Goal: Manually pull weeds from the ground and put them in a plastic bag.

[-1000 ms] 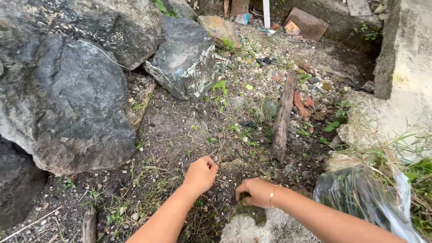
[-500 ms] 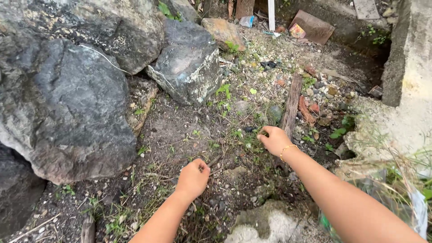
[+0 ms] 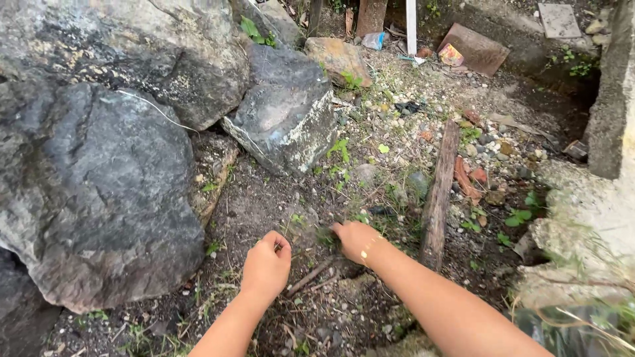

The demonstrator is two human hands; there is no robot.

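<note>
My left hand [image 3: 266, 264] hovers low over bare soil with its fingers curled into a fist, and nothing shows inside it. My right hand [image 3: 356, 239], with a thin gold bracelet at the wrist, reaches across to a small green weed [image 3: 326, 236] in the dirt. Its fingertips are pinched on the tuft, though the hand is slightly blurred. A short brown twig [image 3: 309, 277] lies on the ground between the two hands.
Large dark boulders [image 3: 99, 185] wall in the left side, with a smaller grey rock [image 3: 284, 119] behind. A weathered wooden plank [image 3: 438, 197] lies right of my right hand. Pale broken concrete [image 3: 589, 225] and dry grass fill the right. Pebbles, brick bits and litter are scattered at the back.
My right hand left the mossy stone near me, reached out toward the plank, then swung left to the weed. My left hand edged forward. The view tilted further away from me.
</note>
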